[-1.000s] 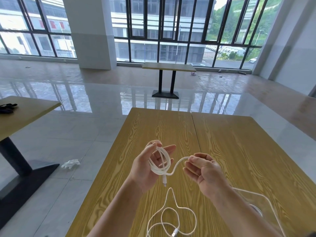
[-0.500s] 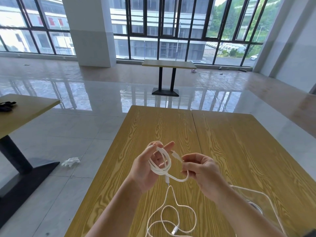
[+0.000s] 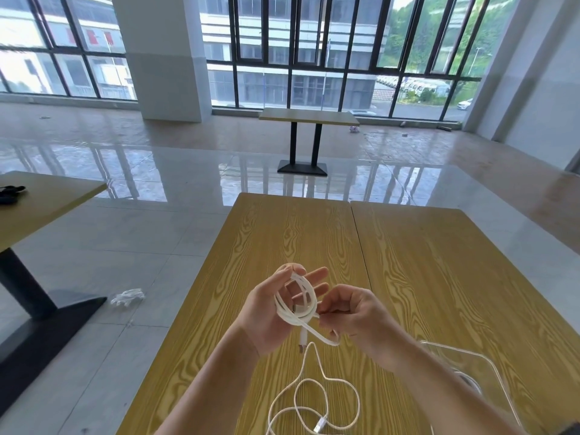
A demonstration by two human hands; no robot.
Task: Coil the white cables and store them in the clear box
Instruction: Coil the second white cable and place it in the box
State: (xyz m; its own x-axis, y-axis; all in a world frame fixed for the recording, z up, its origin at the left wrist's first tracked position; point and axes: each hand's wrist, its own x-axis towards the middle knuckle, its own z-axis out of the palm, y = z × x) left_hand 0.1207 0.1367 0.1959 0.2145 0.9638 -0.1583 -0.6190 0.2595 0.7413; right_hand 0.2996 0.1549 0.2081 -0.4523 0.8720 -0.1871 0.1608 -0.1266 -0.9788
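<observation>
My left hand (image 3: 270, 312) holds a coiled white cable (image 3: 298, 307) looped around its fingers above the wooden table (image 3: 423, 271). My right hand (image 3: 354, 315) pinches the cable's tail against the coil's right side; a short loop and a plug hang below. A second white cable (image 3: 314, 406) lies loose on the table near the front edge. The clear box (image 3: 483, 368) sits at the right front, partly behind my right forearm, with something white inside.
Another wooden table (image 3: 47, 205) stands at the left with a black object (image 3: 9, 193) on it. A third table (image 3: 309, 117) stands far back by the windows. A crumpled white scrap (image 3: 127, 297) lies on the tiled floor.
My right hand has moved left to the coil, bringing the cable's free end in. The long stretch between the hands has shortened to a small hanging loop.
</observation>
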